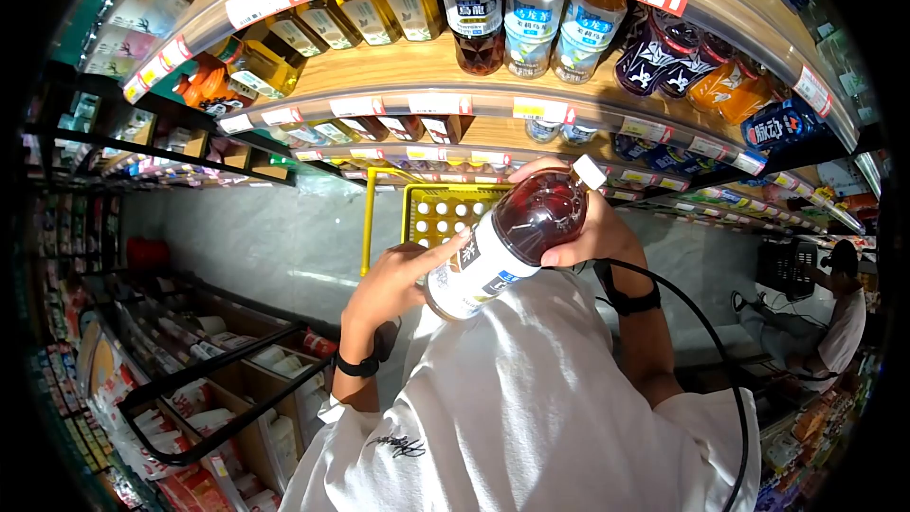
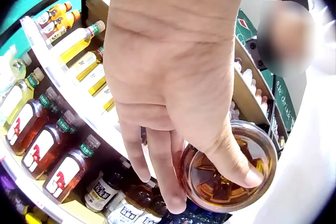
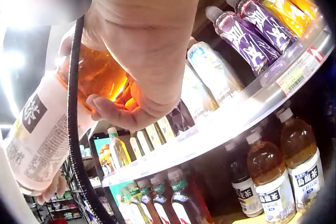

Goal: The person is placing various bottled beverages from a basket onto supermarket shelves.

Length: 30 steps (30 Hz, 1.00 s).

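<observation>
— Bottle [image 1: 502, 242] first: where is it?

— Between my two hands, raised in front of the shelves [image 1: 445, 71], tilted with its white cap [image 1: 589, 172] up and away from me.

— How does your right hand [image 1: 580, 228] hold it?

— I curl my fingers [image 3: 113, 115] round the dark upper part, just below the cap, gripping it.

— And the left hand [image 1: 389, 280]?

— I cup the base; my thumb [image 2: 233, 161] lies across the bottom and my fingers reach along the labelled side.

— What lies beyond your grip?

— A yellow basket [image 1: 445, 210] just behind the bottle, and rows of drinks [image 1: 531, 24] above.
</observation>
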Tool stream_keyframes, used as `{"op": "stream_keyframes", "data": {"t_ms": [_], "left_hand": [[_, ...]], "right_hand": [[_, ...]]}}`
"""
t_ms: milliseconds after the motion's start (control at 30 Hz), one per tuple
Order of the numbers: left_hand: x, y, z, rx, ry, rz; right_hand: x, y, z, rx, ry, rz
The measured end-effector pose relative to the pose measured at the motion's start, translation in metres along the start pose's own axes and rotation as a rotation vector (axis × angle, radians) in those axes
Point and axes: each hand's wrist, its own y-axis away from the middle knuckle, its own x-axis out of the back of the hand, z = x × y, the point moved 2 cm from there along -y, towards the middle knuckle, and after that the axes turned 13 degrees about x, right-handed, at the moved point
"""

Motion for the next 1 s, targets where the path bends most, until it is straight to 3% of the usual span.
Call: {"op": "stream_keyframes", "data": {"t_ms": [133,767,1000], "left_hand": [[-0.005,-0.003,-0.009,0.005,0.038,0.006],[-0.009,-0.005,-0.003,0.008,0.132,-0.018],[-0.028,-0.021,-0.011,-0.047,0.166,0.01]], "right_hand": [[-0.007,-0.003,-0.012,0.038,0.173,-0.052],[-0.011,0.001,-0.01,0.032,0.211,-0.028],[-0.014,0.003,-0.021,0.061,0.395,-0.058]]}}
